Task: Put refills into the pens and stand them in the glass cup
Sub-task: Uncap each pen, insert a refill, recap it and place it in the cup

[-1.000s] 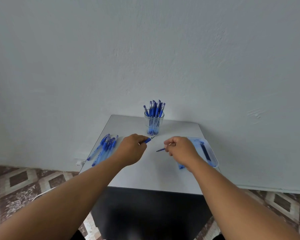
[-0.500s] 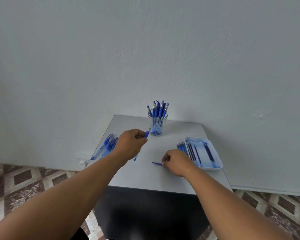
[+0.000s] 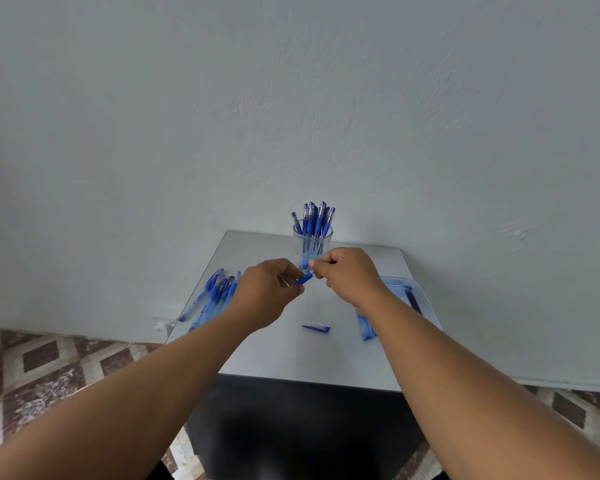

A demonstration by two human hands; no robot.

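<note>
Left hand (image 3: 269, 289) and right hand (image 3: 347, 271) both pinch one blue pen (image 3: 305, 278), held tilted just before the glass cup (image 3: 312, 242). The cup, full of upright blue pens, stands at the table's (image 3: 291, 355) far edge. A blue cap (image 3: 316, 328) lies on the table.

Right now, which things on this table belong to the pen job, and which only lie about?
For the job: pen held by left hand and right hand; cap; glass cup; loose pens; refill tray.

Just about: wall socket; patterned floor.
</note>
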